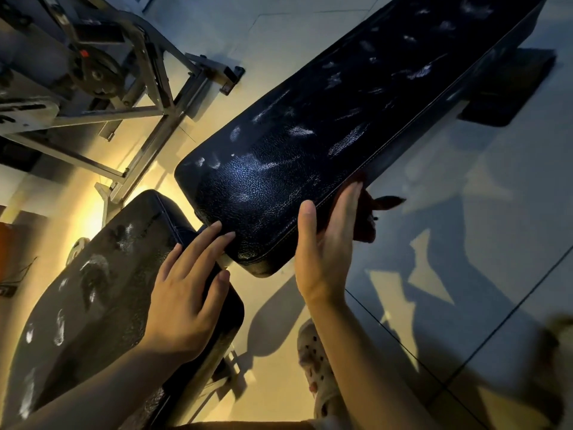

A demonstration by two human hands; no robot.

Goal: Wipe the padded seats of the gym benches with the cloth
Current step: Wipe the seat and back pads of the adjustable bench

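Head view shows two black pads. A long pad (325, 125) runs from the centre to the upper right of the frame, and a shorter pad (102, 293) lies at the lower left. Both carry white scuffs and cracks.

The left hand (186, 293) rests flat on the near corner of the shorter pad, its fingers straight and reaching to the end of the long pad; it holds nothing. The right hand (328, 243) presses with straight fingers against the right side edge of the long pad, near its lower end. A dark red cloth (366, 215) sits under these fingers, between the palm and the pad edge, and a corner of it sticks out to the right.

I think the side edge is being wiped now, and most of the top is still dirty. The cloth is only pressed, not gripped, so it may slip out and drop to the floor (465, 212) if the pressure eases. Hard rubbing may also peel the cracked cover more.
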